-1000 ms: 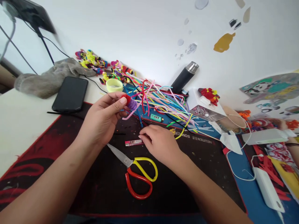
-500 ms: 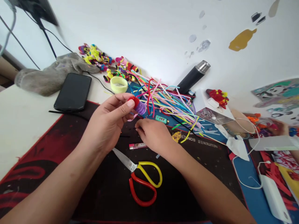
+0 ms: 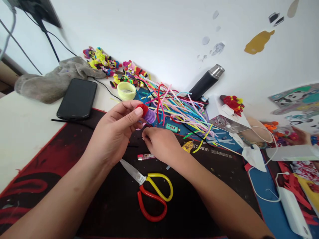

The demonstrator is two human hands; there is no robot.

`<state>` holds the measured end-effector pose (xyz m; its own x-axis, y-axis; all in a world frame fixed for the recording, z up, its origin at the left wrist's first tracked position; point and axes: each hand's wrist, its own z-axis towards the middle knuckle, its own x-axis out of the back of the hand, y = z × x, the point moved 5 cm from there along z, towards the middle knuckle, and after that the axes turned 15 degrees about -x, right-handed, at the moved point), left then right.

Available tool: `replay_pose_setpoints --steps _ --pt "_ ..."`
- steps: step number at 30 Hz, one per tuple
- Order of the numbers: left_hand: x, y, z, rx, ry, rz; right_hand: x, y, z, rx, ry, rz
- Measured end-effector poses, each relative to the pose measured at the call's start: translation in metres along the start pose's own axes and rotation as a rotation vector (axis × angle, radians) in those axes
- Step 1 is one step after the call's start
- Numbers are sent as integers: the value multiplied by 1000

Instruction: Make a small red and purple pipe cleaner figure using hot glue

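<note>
Between the thumb and fingers of my left hand (image 3: 117,124) is a small red and purple fuzzy pipe-cleaner piece (image 3: 150,117), its purple part coiled. Just below and to the right, my right hand (image 3: 163,142) has its fingers curled together in a pinch; what they hold, if anything, is hidden. A bit of pink shows between the two hands. Scissors (image 3: 139,179) with one yellow and one red handle lie below the hands, blade tips pointing up-left. A pink lighter (image 3: 145,156) lies partly behind my right hand, and a teal lighter (image 3: 172,128) lies beyond it.
A heap of pipe cleaners (image 3: 179,109) covers the back of the mat (image 3: 199,212). Around it are a pale yellow tape roll (image 3: 126,91), small fuzzy figures (image 3: 99,58), a phone (image 3: 77,98) and a black flask (image 3: 205,83). Another person's hand (image 3: 301,136) shows at far right.
My right hand has shifted slightly left, closer to the left hand's fingers. The left hand keeps its hold on the pipe-cleaner piece, almost unmoved.
</note>
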<state>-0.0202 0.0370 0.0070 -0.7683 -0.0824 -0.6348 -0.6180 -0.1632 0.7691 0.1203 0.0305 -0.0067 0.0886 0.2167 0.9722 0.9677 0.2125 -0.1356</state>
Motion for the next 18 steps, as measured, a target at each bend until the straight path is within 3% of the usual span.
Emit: replay_pose_setpoints --steps 10,18 --pt "0 0 0 16 3 -12 -3 3 3 -25 -10 52" --pt "0 -2 0 19 2 -27 2 -5 4 -30 -51 -58"
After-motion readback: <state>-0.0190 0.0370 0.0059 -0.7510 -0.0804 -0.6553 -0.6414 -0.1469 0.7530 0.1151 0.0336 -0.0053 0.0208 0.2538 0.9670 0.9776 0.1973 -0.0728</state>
